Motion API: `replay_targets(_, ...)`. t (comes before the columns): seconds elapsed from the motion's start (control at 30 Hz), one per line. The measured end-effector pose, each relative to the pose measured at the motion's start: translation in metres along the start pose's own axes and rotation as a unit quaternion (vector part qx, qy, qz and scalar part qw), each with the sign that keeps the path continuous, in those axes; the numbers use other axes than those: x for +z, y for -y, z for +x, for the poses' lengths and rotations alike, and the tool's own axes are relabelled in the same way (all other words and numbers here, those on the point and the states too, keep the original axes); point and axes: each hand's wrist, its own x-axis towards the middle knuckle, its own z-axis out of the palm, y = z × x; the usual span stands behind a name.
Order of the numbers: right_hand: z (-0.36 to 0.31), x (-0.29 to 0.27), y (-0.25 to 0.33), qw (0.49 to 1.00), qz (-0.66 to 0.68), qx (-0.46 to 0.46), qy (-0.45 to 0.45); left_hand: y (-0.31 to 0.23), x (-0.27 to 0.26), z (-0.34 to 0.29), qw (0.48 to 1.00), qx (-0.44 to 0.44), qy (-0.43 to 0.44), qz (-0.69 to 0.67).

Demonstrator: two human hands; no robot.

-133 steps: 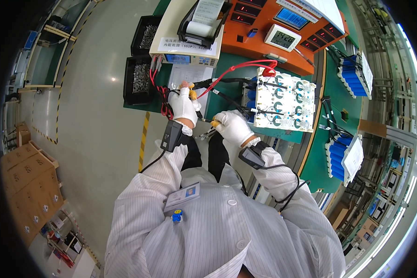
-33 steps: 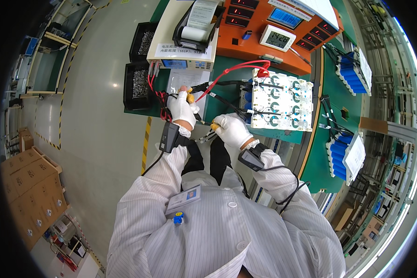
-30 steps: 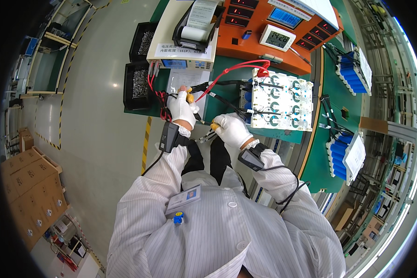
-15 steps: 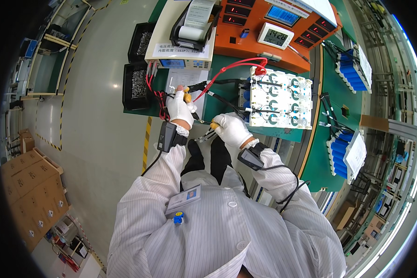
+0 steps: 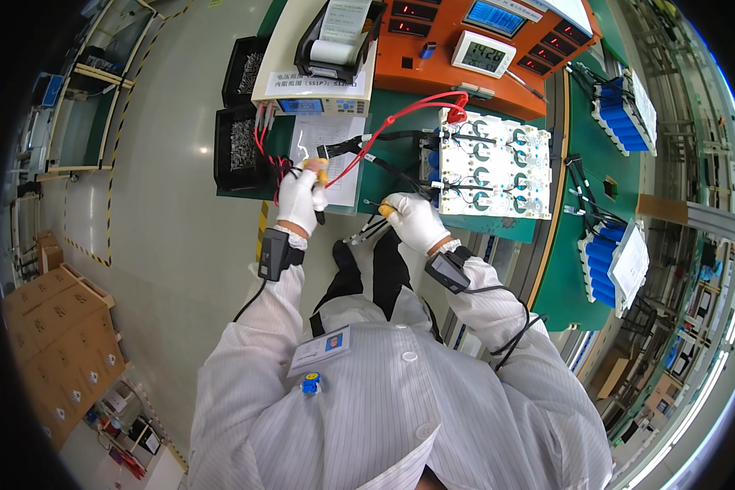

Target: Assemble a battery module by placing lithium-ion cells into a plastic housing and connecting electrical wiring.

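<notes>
My left hand, in a white glove with yellow finger covers, is closed beside the black connector on the battery pack's wiring. A short black piece pokes out under its palm; what the fingers hold is mostly hidden. My right hand, gloved the same way, pinches a thin cable end with a metal tip at the bench's front edge. The white-topped battery pack with blue cells lies right of both hands. Red leads arch over its black cables.
A beige meter carries a small printer. Beside it stand an orange instrument and a digital clock. Screws fill the black bins at left. More blue-celled packs lie on the right bench. Paper lies under the left hand.
My left hand has moved left and slightly down, away from my right hand. The right hand has shifted a little right, its cable end now apart from the left hand.
</notes>
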Motion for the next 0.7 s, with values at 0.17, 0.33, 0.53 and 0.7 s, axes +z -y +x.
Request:
replay_targets(0.17, 0.006, 0.008, -0.001, 0.999, 0.001, -0.026, -0.019, 0.013, 0.019, 0.000, 1.000, 0.020, -0.013, -0.020)
replay_targets(0.33, 0.008, 0.005, -0.001, 0.998, -0.020, -0.056, 0.008, 0.008, 0.033, 0.011, 0.994, 0.021, -0.101, -0.041)
replay_targets(0.53, 0.008, 0.006, -0.003, 0.997, -0.019, -0.068, 0.024, 0.014, 0.047, 0.016, 0.992, 0.046, -0.102, -0.054)
replay_targets(0.7, 0.010, 0.007, -0.005, 0.996, -0.031, -0.075, 0.034, 0.016, 0.053, 0.019, 0.992, 0.053, -0.098, -0.054)
